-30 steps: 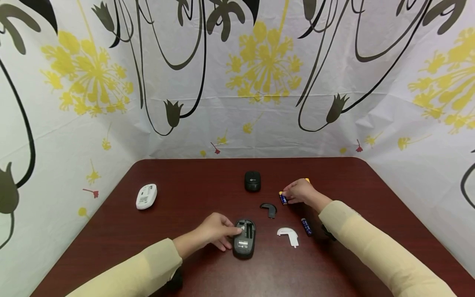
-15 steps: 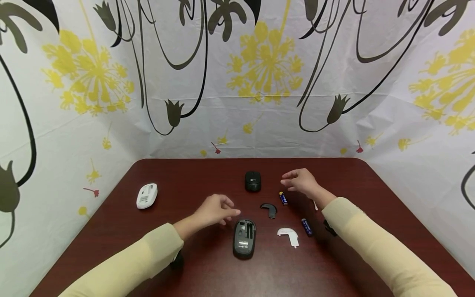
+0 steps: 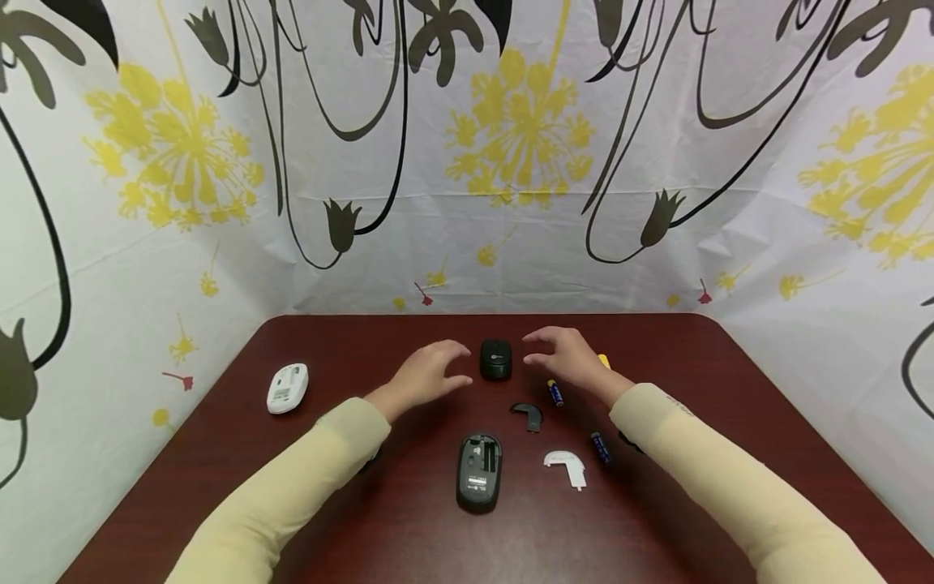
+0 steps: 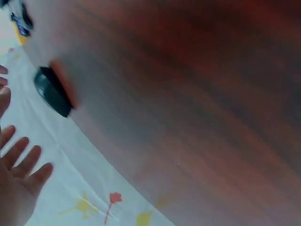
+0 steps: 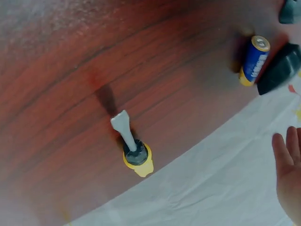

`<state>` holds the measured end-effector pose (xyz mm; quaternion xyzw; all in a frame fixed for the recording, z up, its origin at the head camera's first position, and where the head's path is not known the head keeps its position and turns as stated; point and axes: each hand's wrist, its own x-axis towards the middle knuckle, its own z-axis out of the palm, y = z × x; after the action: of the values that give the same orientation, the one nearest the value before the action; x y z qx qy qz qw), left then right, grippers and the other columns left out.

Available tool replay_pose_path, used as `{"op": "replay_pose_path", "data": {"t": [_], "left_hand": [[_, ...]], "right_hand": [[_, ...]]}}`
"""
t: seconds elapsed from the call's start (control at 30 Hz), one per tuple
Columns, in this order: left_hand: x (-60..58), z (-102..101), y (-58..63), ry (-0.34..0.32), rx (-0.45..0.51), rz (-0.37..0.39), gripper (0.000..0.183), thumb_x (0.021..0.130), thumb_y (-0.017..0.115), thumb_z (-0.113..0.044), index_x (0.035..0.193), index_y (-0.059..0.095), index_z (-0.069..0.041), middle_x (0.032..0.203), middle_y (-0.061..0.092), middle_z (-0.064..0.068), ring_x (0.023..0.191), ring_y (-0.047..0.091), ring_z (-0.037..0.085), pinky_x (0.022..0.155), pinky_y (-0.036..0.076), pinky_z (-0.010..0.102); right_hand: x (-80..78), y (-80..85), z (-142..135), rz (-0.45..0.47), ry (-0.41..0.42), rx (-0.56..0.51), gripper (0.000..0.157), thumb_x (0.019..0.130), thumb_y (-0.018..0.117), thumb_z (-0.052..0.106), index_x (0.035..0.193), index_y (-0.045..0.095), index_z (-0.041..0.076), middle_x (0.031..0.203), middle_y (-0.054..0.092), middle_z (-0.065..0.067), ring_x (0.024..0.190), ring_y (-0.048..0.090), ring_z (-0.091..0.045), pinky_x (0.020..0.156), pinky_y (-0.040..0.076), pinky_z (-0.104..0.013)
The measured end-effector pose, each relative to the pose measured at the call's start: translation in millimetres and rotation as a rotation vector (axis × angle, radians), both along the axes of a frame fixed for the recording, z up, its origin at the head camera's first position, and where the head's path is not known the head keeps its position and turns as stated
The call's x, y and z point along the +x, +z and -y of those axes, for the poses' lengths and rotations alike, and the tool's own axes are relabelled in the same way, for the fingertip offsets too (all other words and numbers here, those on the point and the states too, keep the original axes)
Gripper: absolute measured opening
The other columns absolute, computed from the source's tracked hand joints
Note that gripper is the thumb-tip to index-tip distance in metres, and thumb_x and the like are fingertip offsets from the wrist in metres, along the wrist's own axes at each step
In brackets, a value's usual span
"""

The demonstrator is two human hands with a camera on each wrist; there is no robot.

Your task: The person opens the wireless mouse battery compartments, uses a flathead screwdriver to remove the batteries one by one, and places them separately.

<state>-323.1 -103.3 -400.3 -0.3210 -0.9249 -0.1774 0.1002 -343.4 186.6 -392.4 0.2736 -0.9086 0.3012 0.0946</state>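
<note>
A small black mouse (image 3: 496, 359) sits at the back of the table, between my two hands. To its left my left hand (image 3: 429, 375) hovers with the fingers bent a little and the thumb apart, holding nothing. On the other side my right hand (image 3: 569, 357) is held in a similar spread, also without anything in it. Nearer the front, a dark grey mouse (image 3: 479, 473) lies underside up, its battery slot uncovered. A blue and yellow battery (image 3: 555, 393) lies below my right hand. In the left wrist view the black mouse (image 4: 51, 92) stands apart from the fingers.
A screwdriver (image 5: 130, 141) with a yellow handle lies by my right wrist. A second battery (image 3: 601, 448), a dark curved cover (image 3: 528, 416) and a white curved cover (image 3: 566, 469) lie on the right. A white mouse (image 3: 288, 388) lies far left. A patterned cloth (image 3: 467, 276) hangs behind.
My left hand has let go of the dark grey mouse and moved up toward the black mouse. My right hand has left the battery and moved up and left.
</note>
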Motion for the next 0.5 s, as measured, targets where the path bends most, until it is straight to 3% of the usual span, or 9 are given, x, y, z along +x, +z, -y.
{"op": "replay_pose_path", "data": {"t": [0.2, 0.37, 0.5], "left_hand": [[-26.6, -3.6, -2.5, -0.109, -0.162, -0.277, 0.049, 0.088, 0.073, -0.035, 0.128, 0.061, -0.009, 0.132, 0.058, 0.009, 0.126, 0.049, 0.025, 0.111, 0.031, 0.043], [-39.7, -8.2, -3.7, -0.164, -0.245, -0.348, 0.055, 0.087, 0.075, -0.034, 0.132, 0.059, -0.007, 0.137, 0.054, 0.012, 0.130, 0.045, 0.028, 0.113, 0.027, 0.047], [-47.8, -12.3, -6.6, -0.176, -0.383, -0.371, 0.059, 0.088, 0.072, -0.037, 0.136, 0.056, -0.009, 0.141, 0.051, 0.010, 0.133, 0.042, 0.026, 0.114, 0.026, 0.046]], "right_hand": [[-8.8, -4.4, 6.5, -0.144, 0.128, 0.175, 0.039, 0.087, 0.074, 0.018, 0.123, 0.066, 0.005, 0.127, 0.062, -0.012, 0.118, 0.056, -0.028, 0.095, 0.049, -0.045], [-16.9, -8.3, 6.7, -0.291, 0.225, 0.285, 0.043, 0.085, 0.077, 0.016, 0.124, 0.065, 0.001, 0.130, 0.059, -0.017, 0.119, 0.056, -0.030, 0.093, 0.050, -0.045], [-24.1, -10.9, 5.2, -0.386, 0.261, 0.364, 0.046, 0.085, 0.077, 0.018, 0.125, 0.064, 0.001, 0.131, 0.058, -0.017, 0.123, 0.053, -0.031, 0.097, 0.047, -0.046]]}}
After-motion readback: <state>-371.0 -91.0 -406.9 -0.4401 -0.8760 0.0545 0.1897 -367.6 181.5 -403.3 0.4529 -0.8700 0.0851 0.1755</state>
